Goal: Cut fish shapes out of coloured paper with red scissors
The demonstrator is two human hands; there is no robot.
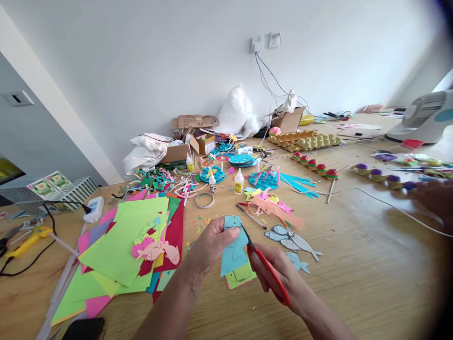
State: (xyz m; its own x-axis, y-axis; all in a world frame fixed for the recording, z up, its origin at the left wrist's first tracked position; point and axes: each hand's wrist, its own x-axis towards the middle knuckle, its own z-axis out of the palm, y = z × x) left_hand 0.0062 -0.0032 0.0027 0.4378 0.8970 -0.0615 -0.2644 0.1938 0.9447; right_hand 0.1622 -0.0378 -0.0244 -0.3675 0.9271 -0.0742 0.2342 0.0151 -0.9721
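Note:
Between the thumb and fingers of my left hand (215, 241) is a blue sheet of paper (231, 262) with a fish drawn on it. My right hand (272, 269) grips red-handled scissors (271, 271), their blades at the sheet's upper right edge. Below the blue sheet lies a green piece of paper (242, 275) with a drawn outline, a pink edge showing under it. To the right rest grey-blue paper fish (293, 240) and a light blue paper fish (297, 262). A pen (251, 216) lies just beyond my hands.
Coloured paper sheets (120, 236) with pink cut fish (159, 251) spread at left. Glue bottles (239, 182), a tape roll (204, 200) and paper scraps (269, 203) lie ahead. Another person's hand (433, 198) reaches toward painted egg-carton strips (392, 180) at right. A white cable (382, 192) crosses there.

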